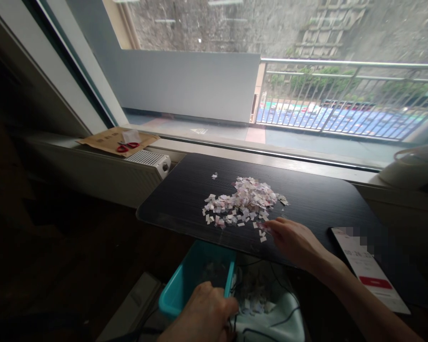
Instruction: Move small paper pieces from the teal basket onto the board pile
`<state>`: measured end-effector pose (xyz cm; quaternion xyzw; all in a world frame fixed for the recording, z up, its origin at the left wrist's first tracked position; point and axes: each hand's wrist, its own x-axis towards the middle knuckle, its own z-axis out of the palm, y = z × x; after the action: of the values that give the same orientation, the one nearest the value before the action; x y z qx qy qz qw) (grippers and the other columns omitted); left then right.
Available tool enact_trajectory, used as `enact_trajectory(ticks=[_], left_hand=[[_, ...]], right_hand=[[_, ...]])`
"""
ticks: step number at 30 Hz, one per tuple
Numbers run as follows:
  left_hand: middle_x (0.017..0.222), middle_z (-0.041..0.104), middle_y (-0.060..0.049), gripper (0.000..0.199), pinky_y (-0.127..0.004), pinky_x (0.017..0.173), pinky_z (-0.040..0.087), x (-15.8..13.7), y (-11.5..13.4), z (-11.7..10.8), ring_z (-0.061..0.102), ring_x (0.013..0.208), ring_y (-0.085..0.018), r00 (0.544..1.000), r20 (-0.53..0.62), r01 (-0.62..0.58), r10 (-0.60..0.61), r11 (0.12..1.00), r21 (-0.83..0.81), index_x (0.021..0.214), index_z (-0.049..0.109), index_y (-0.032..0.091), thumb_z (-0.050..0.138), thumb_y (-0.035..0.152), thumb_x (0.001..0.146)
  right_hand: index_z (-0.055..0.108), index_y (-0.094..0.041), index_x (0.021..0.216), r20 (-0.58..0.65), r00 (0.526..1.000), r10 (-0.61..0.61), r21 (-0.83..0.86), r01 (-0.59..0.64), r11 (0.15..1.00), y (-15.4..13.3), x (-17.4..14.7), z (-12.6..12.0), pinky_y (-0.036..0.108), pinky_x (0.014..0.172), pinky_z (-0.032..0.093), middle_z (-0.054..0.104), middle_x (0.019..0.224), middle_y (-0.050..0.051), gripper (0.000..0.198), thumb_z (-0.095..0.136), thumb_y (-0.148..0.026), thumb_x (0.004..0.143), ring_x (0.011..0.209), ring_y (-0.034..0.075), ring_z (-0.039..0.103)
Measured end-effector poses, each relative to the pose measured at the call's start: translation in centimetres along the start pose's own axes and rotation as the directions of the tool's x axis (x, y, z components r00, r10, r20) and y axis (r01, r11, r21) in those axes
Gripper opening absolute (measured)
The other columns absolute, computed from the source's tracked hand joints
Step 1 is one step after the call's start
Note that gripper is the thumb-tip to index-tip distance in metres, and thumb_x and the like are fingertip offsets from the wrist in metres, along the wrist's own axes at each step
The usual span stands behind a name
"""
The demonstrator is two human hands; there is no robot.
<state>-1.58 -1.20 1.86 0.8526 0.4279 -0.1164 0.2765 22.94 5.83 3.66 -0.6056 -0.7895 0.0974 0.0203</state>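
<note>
A loose pile of small cut paper scraps (253,197) lies on a black tabletop (178,190). My right hand (294,242) reaches in from the right, fingers closed together, its fingertips at scraps on the pile's near right edge. Below the table's front edge, my left hand (209,308) is closed round the near right rim of a teal bin (178,289); its fingertips are partly hidden. Some scraps show dimly inside that bin. Beside it, a pale green bin (288,318) holds more paper scraps.
A phone (371,270) lies on the table's right side. Red-handled scissors (127,147) rest on a brown envelope (103,141) by the window, above a white radiator (150,161). Dark cables (285,316) cross the pale bin. A whitish rounded object (410,166) stands at right.
</note>
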Motion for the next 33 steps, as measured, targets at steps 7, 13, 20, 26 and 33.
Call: enact_trajectory(ticks=[7, 13, 20, 26, 33], left_hand=[[0.089, 0.068, -0.007, 0.009, -0.034, 0.079, 0.044, 0.0, 0.0, -0.2, 0.061, 0.089, -0.029, 1.0, -0.001, 0.015, -0.015, 1.0, -0.013, 0.083, 0.067, 0.021, 0.066, 0.022, 0.075], [0.09, 0.069, -0.007, 0.012, -0.035, 0.081, 0.044, 0.0, 0.0, -0.1, 0.062, 0.091, -0.03, 1.0, 0.007, 0.029, -0.029, 0.999, -0.022, 0.086, 0.068, 0.021, 0.067, 0.021, 0.074], [0.088, 0.068, -0.007, 0.01, -0.035, 0.079, 0.044, -0.4, -0.2, -0.3, 0.062, 0.088, -0.028, 1.0, 0.012, 0.025, -0.025, 0.999, -0.026, 0.084, 0.067, 0.019, 0.064, 0.017, 0.074], [0.086, 0.067, -0.007, 0.007, -0.034, 0.078, 0.044, -0.1, 0.2, -0.3, 0.061, 0.087, -0.028, 1.0, 0.019, 0.001, -0.001, 1.0, -0.002, 0.082, 0.066, 0.018, 0.064, 0.016, 0.076], [0.09, 0.067, -0.007, 0.011, -0.034, 0.079, 0.043, 0.3, 0.6, -0.4, 0.061, 0.089, -0.028, 1.0, 0.015, -0.015, 0.015, 1.0, 0.009, 0.086, 0.067, 0.019, 0.067, 0.017, 0.075]], right_hand=[[0.068, -0.029, 0.108, 0.065, 0.995, -0.07, -0.05, 0.073, 0.996, -0.3, -0.8, -1.2, 0.026, 0.066, 0.039, 0.07, 0.092, 0.003, 0.037, 0.042, -0.011, 0.088, 0.083, 0.019, 0.066], [0.066, -0.029, 0.114, 0.027, 0.992, -0.125, -0.045, 0.126, 0.991, -2.5, 1.9, -1.5, 0.023, 0.063, 0.037, 0.068, 0.096, 0.004, 0.038, 0.043, -0.011, 0.089, 0.085, 0.017, 0.064], [0.068, -0.027, 0.107, 0.077, 0.985, -0.152, -0.113, 0.16, 0.981, -1.6, 0.7, -1.3, 0.024, 0.059, 0.035, 0.067, 0.091, 0.004, 0.039, 0.044, -0.006, 0.085, 0.082, 0.017, 0.062], [0.067, -0.027, 0.111, 0.027, 0.999, -0.043, -0.086, 0.045, 0.995, 1.4, -1.9, -0.7, 0.025, 0.064, 0.04, 0.067, 0.094, 0.004, 0.037, 0.041, -0.011, 0.09, 0.082, 0.018, 0.063], [0.067, -0.026, 0.109, 0.027, 0.995, -0.097, 0.013, 0.097, 0.995, 1.3, -3.4, -0.1, 0.025, 0.068, 0.042, 0.065, 0.09, 0.004, 0.037, 0.04, -0.009, 0.09, 0.08, 0.017, 0.062]])
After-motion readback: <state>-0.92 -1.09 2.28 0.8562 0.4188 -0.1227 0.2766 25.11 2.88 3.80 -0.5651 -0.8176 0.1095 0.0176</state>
